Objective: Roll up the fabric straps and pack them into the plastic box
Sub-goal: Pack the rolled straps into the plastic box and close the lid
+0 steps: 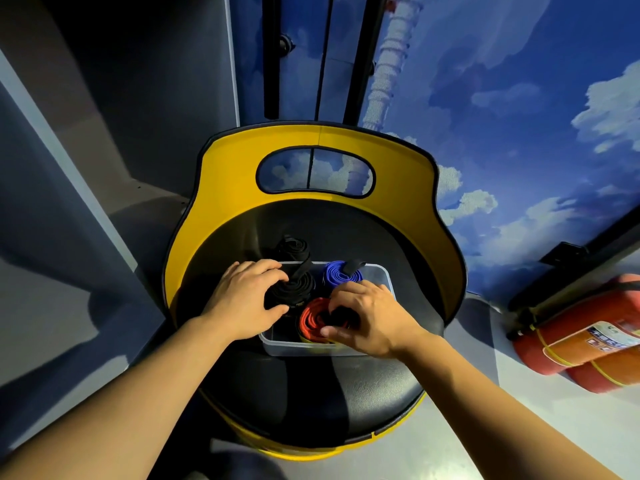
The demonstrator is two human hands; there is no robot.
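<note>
On the left side of the black seat (311, 393) of a yellow-backed chair (408, 188), the left hand (247, 299) reaches in from the lower left, thumb and fingers curled round a black rolled strap (289, 289) and gripping it at the near-left part of the clear plastic box (298, 346). A loose black tail runs from this roll up to a second black roll (294, 247), which sits at or just beyond the box's far-left corner; cannot tell whether it is inside the wall or on the seat. The box itself stands on the seat, roughly centred, long side running left to right. Toward the middle, in the far part of the box, a blue rolled strap (341, 275) stands on edge with a short dark end over its top. Nearer the camera, a red rolled strap (311, 322) lies in the near part of the box, a yellow edge visible under it, touching the front wall. The right hand (367, 315) comes in from the lower right, fingers curled over the red roll's dark centre and thumb pressed to its near edge, pinching the roll. Far right, on the floor beside the chair, two red fire extinguishers (585, 344) lie against the sky-painted wall (519, 98).
</note>
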